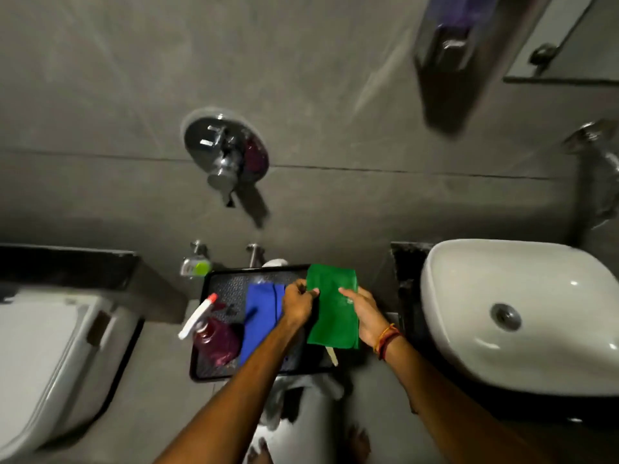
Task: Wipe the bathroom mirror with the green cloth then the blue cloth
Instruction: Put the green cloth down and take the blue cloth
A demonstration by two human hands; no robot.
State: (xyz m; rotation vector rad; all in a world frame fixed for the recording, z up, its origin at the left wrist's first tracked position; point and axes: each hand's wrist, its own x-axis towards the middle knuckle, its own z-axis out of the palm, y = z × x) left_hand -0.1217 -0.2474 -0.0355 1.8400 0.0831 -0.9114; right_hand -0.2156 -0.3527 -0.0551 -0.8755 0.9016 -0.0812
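Observation:
The green cloth (331, 306) hangs flat over the right part of a black tray (227, 283). My left hand (298, 304) pinches the cloth's left edge. My right hand (363, 311) grips its right edge, with a red thread band on the wrist. The blue cloth (259, 316) lies folded on the tray just left of my left hand, partly under my left forearm. Only the lower corner of the mirror (569, 38) shows at the top right, above the sink.
A spray bottle (209, 333) with dark red liquid and a white-red trigger lies on the tray's left. A white sink basin (522, 313) stands on a black counter at right, a toilet (50, 356) at left. A chrome wall valve (226, 152) is above the tray.

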